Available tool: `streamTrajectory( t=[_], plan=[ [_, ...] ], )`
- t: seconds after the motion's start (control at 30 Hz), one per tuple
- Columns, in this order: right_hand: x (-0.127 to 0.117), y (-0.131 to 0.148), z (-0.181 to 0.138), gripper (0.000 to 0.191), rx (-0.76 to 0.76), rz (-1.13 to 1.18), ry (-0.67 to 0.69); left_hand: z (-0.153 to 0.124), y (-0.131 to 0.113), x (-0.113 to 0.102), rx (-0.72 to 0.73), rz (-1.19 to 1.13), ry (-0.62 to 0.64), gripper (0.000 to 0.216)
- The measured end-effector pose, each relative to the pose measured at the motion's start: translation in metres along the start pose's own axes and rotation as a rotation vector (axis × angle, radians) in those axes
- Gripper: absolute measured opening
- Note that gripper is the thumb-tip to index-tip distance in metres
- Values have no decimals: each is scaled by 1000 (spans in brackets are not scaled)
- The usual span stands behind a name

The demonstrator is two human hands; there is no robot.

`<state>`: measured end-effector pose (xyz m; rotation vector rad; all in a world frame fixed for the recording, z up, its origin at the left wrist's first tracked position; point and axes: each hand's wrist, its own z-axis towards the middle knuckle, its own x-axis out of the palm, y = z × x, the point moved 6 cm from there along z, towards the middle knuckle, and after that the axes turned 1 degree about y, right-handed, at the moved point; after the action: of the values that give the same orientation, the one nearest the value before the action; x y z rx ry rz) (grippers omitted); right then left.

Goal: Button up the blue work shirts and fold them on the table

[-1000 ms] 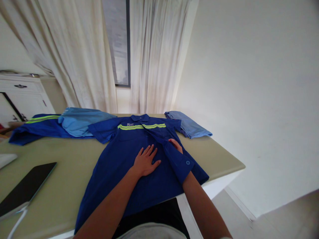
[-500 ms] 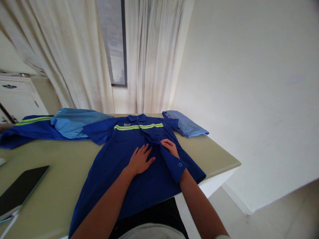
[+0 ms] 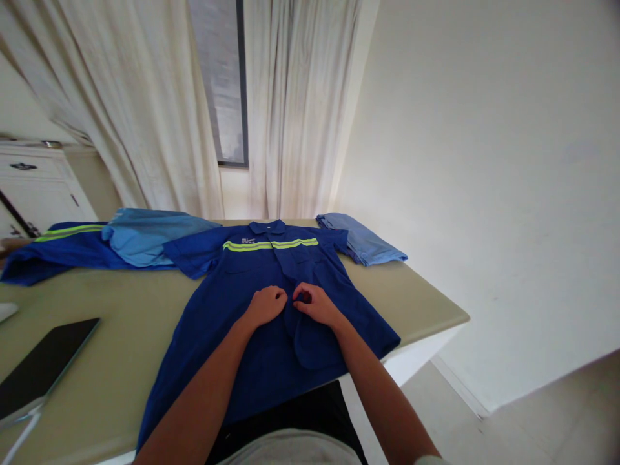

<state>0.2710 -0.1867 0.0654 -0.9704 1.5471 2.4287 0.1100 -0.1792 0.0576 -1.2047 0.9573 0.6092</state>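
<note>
Our left hand [image 3: 265, 305] and right hand [image 3: 316, 303] sit close together on the middle of the blue shirt [image 3: 227, 284] — both curled shut, pinching its front edge; the shirt lies flat on the table [image 3: 121, 323], collar away from us; a folded light blue cloth [image 3: 363, 242] lies near its sleeve.

The left hand [image 3: 265, 305] and right hand [image 3: 316, 303] hide their fingertips against the shirt [image 3: 252, 284]. Its chest print [image 3: 241, 243], at eleven o'clock of the hands, is perhaps lettering, too small to read.
</note>
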Motion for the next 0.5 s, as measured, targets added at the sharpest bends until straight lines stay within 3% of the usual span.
streamTrajectory(
  t=[0.23,0.5],
  plan=[
    [-3,-2,4,30,-45,-33,-59,-4,-2,1,72,-36,85,18],
    [-1,0,1,10,-34,-103,-16,-9,-6,-2,151,-28,193,17]
  ],
)
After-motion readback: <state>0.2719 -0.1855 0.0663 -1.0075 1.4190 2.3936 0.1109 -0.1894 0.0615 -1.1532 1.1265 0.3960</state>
